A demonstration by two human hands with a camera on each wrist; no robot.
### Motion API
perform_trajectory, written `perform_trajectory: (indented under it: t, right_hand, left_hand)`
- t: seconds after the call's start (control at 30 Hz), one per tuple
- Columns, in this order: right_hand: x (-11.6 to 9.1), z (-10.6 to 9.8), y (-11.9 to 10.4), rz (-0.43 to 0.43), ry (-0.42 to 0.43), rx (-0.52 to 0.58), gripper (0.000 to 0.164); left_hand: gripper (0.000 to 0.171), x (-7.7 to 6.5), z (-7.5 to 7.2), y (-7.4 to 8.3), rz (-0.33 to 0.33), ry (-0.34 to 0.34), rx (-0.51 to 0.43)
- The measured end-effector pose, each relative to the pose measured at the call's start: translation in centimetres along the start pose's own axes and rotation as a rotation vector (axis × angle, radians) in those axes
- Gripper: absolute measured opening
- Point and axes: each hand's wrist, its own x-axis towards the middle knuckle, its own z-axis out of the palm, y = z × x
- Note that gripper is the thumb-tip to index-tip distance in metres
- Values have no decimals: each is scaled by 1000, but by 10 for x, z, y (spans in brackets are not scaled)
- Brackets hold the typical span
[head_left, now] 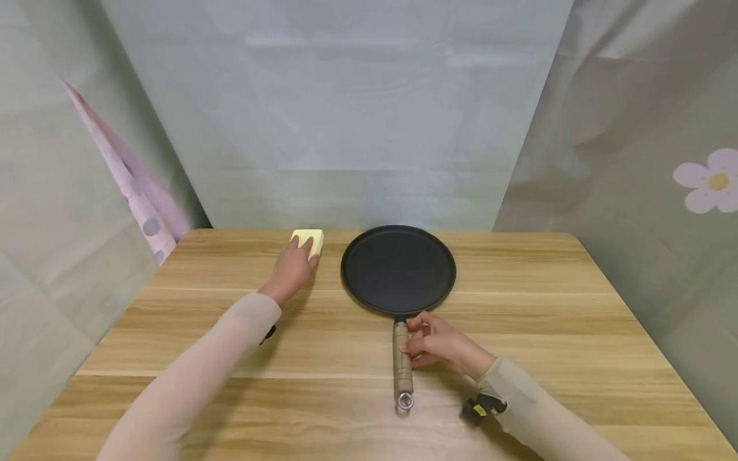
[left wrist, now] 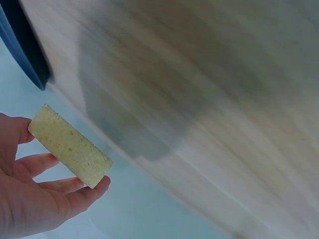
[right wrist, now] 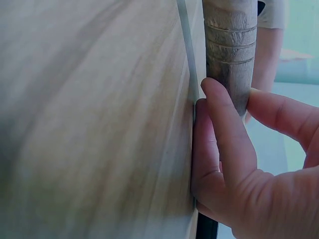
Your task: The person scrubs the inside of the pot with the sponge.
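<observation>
A pale yellow sponge (head_left: 314, 235) is in my left hand (head_left: 290, 270) near the table's back edge, left of the pan. In the left wrist view the sponge (left wrist: 71, 145) is a porous block, held along its sides between thumb and fingers, raised off the table. A round, shallow black pan (head_left: 398, 269) lies with its wooden handle (head_left: 401, 371) towards me. My right hand (head_left: 444, 346) pinches this handle from the right, close to the pan. In the right wrist view, thumb and fingers sit on opposite sides of the grooved handle (right wrist: 232, 45).
The wooden table (head_left: 553, 301) ends just behind the pan and sponge. Grey-green curtains (head_left: 334, 115) hang behind it and on both sides. A metal ring (head_left: 405, 401) tips the handle. A small black device (head_left: 483, 408) is strapped to my right wrist.
</observation>
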Motion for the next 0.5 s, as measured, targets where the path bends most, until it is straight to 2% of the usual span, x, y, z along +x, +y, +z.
perform_trajectory:
  t: [0.27, 0.5]
  right_hand:
    - [1, 1, 1, -1, -5, 4, 46]
    - [2, 1, 0, 7, 9, 4, 45]
  left_hand:
    - [54, -9, 3, -19, -22, -38, 1]
    - [53, -15, 3, -24, -35, -46, 1]
